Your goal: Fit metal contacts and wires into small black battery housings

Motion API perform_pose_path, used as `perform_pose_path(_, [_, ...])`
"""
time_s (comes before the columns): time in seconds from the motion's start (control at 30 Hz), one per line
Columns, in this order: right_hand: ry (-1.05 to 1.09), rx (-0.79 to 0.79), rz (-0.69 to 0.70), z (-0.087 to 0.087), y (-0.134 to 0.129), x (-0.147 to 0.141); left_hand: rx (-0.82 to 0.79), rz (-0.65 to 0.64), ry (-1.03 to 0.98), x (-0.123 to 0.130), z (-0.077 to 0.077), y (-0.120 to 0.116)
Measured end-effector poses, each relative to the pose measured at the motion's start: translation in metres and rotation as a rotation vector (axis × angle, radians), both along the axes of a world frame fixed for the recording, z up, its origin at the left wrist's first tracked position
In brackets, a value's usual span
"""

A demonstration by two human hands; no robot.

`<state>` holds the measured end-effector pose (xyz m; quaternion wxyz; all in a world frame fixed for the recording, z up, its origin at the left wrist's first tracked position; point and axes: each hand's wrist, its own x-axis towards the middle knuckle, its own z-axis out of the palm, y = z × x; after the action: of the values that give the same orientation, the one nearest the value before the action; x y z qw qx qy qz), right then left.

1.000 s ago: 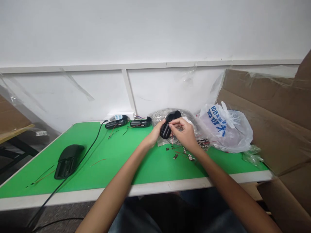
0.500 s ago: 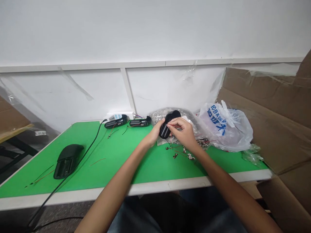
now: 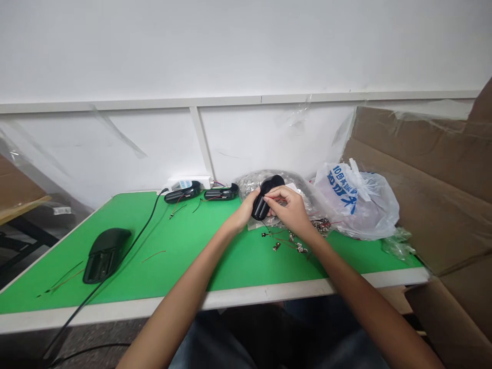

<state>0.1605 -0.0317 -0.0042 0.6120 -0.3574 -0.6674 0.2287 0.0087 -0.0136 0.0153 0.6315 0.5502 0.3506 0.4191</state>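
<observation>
The left-hand fingers (image 3: 253, 195) wrap a black plastic housing (image 3: 261, 205) just above the desk (image 3: 172, 246), while the right-hand fingers (image 3: 267, 198) pinch together at its edge. Loose wired parts (image 3: 286, 241) lie just below the fingers, unfitted. Farther left, a wired housing (image 3: 222, 194) sits near the wall, and a white plastic bag (image 3: 357, 202) slumps to the right.
</observation>
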Motion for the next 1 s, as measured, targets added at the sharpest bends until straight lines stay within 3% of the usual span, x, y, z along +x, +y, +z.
perform_pose_path(1.0, [0.063,-0.208,0.125,-0.007,0.008,0.000,0.007,-0.051,0.098,0.000,-0.009,0.006])
